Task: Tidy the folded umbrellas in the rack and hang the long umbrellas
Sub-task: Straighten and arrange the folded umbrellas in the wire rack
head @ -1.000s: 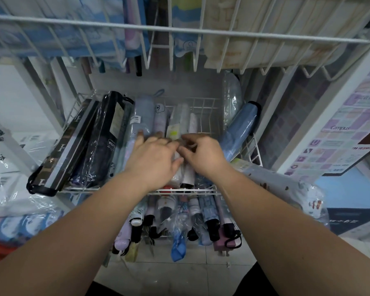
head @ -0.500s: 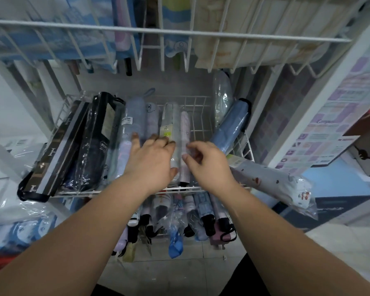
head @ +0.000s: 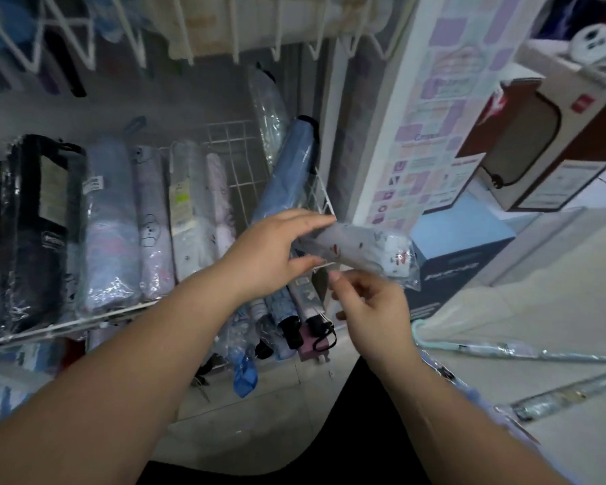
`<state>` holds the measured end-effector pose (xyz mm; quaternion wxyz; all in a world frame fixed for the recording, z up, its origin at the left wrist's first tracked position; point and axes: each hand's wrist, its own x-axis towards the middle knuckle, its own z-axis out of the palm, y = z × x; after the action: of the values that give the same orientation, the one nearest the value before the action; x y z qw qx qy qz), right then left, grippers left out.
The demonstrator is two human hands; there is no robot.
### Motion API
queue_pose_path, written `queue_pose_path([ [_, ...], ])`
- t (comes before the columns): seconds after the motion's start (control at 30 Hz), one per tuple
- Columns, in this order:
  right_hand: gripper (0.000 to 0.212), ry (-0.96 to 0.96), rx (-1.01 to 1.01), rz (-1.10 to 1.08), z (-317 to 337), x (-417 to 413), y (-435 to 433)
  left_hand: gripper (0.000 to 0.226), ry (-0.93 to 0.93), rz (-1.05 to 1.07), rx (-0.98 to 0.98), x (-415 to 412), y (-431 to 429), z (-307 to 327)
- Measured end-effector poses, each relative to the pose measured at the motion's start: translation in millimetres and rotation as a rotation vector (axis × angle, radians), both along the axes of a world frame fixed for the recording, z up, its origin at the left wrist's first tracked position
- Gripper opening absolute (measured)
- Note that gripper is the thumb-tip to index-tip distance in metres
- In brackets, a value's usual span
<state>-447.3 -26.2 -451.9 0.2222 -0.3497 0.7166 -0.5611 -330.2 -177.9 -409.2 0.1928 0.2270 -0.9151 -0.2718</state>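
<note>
A white wire rack (head: 315, 190) holds several folded umbrellas in plastic sleeves, laid side by side. A blue folded umbrella (head: 291, 169) leans against the rack's right wall. A pale grey folded umbrella with small red prints (head: 368, 252) sticks out over the rack's right front corner. My left hand (head: 270, 257) grips its near end between thumb and fingers. My right hand (head: 371, 306) hovers just below it with loosely curled fingers, holding nothing. Two long umbrellas (head: 525, 355) lie on the floor at the right.
An upper wire shelf (head: 231, 36) hangs overhead. More folded umbrellas (head: 291, 323) hang in a lower tier under the rack. A white post with a poster (head: 431, 127) stands right of the rack, with boxed goods (head: 553, 141) beyond it.
Both hands left the middle umbrellas and moved right. My left hand took hold of the pale grey printed umbrella at the rack's right corner. The camera turned right.
</note>
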Motion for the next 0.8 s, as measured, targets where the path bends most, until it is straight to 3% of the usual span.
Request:
queue_pose_path([
  [0.13, 0.031, -0.035, -0.075, -0.141, 8.7, -14.3, 3.5, 0.058, 0.038, -0.017, 0.058, -13.7, -1.2, -1.5],
  [0.37, 0.029, 0.007, -0.198, -0.100, 27.9, -9.3, -3.0, 0.061, 0.034, -0.045, 0.141, -11.3, -0.2, 5.7],
  [0.6, 0.031, 0.153, -0.305, 0.018, 75.0, -6.3, -30.4, 0.043, 0.386, 0.055, 0.479, -7.9, 9.4, 9.8],
  [0.8, 0.039, 0.281, -0.200, 0.259, 89.3, -3.0, -70.7, 0.017, 0.838, 0.406, 0.791, -6.6, -0.6, 17.2],
])
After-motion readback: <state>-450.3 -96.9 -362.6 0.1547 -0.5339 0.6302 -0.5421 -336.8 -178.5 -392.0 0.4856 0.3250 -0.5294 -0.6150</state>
